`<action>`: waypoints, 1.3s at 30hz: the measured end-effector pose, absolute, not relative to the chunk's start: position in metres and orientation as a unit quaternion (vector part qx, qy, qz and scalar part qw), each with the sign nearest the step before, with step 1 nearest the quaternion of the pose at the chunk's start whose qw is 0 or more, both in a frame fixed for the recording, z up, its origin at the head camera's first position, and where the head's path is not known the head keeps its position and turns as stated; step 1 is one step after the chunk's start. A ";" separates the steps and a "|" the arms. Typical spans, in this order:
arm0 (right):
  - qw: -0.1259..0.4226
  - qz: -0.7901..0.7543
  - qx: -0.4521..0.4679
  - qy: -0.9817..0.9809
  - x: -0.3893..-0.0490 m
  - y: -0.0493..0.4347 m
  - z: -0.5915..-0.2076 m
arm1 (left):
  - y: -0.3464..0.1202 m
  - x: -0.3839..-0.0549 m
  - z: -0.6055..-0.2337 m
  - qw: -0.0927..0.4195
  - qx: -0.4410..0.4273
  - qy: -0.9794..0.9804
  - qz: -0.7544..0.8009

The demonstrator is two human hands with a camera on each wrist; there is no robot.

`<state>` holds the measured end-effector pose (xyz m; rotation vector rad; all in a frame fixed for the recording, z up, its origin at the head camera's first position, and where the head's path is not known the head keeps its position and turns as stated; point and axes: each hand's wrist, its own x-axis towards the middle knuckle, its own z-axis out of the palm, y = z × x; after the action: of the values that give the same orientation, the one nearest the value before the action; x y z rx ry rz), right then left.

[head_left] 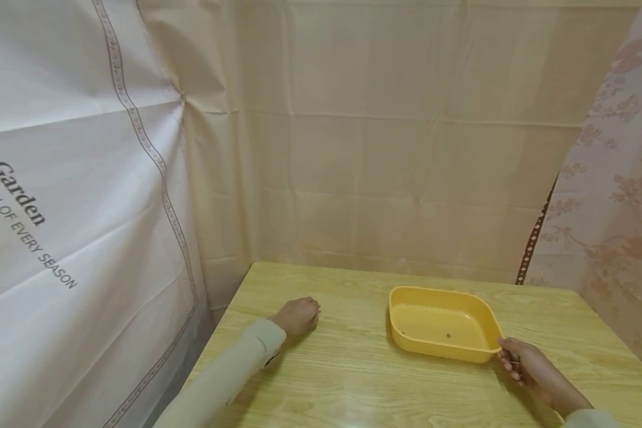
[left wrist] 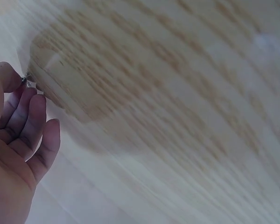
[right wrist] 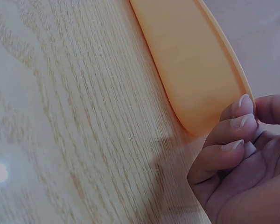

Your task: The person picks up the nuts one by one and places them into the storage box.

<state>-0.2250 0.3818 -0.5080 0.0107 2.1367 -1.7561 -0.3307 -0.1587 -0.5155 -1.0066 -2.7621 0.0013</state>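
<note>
A yellow plastic tray [head_left: 443,351] stands on the wooden table, with two tiny dark pieces on its floor; one piece [head_left: 448,336] looks like a small ring or nut. My right hand [head_left: 532,370] pinches the tray's near right corner by the rim. In the right wrist view, the thumb and fingers close over the orange-looking tray wall [right wrist: 191,60]. Left of the tray, my left hand [head_left: 299,316] is low over the table. Its thumb and forefinger pinch a tiny shiny metal piece [left wrist: 24,80], mostly covered by the fingertips, so its kind is unclear.
The pale wood-grain table [head_left: 331,380] reaches back to a beige cloth [head_left: 385,142] hung behind it. A white printed cloth [head_left: 85,178] hangs on the left, and a floral one [head_left: 615,196] on the right.
</note>
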 end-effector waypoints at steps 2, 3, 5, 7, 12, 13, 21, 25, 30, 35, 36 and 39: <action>0.186 -0.623 0.007 0.760 -0.225 0.382 -0.509 | -0.159 -0.330 -0.516 0.099 -0.339 -0.936 0.000; 0.186 -0.622 0.007 0.761 -0.225 0.382 -0.509 | -0.159 -0.330 -0.516 0.100 -0.339 -0.936 0.001; 0.187 -0.621 0.008 0.761 -0.225 0.382 -0.509 | -0.160 -0.331 -0.517 0.097 -0.337 -0.936 0.005; 0.187 -0.620 0.008 0.762 -0.225 0.381 -0.509 | -0.160 -0.331 -0.517 0.096 -0.338 -0.936 0.002; 0.184 -0.619 0.010 0.763 -0.224 0.380 -0.509 | -0.162 -0.331 -0.517 0.090 -0.341 -0.936 -0.008; 0.184 -0.619 0.012 0.763 -0.224 0.380 -0.509 | -0.163 -0.330 -0.517 0.089 -0.342 -0.936 -0.009; 0.185 -0.618 0.013 0.764 -0.224 0.381 -0.510 | -0.166 -0.328 -0.518 0.094 -0.357 -0.929 0.007; 0.185 -0.621 0.009 0.762 -0.225 0.381 -0.510 | -0.167 -0.326 -0.519 0.106 -0.360 -0.927 0.023; 0.185 -0.620 0.013 0.763 -0.225 0.381 -0.511 | -0.168 -0.325 -0.518 0.117 -0.367 -0.922 0.036; 0.186 -0.620 0.014 0.762 -0.225 0.381 -0.511 | -0.170 -0.326 -0.518 0.132 -0.374 -0.918 0.030; 0.186 -0.621 0.013 0.761 -0.225 0.381 -0.510 | -0.170 -0.326 -0.518 0.134 -0.373 -0.918 0.027; 0.187 -0.622 0.011 0.761 -0.225 0.381 -0.509 | -0.171 -0.328 -0.518 0.138 -0.370 -0.919 0.015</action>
<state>-0.2250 0.3807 -0.5092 0.0316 2.1414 -1.7508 -0.3277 -0.1713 -0.5178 -1.0691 -2.6573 0.0422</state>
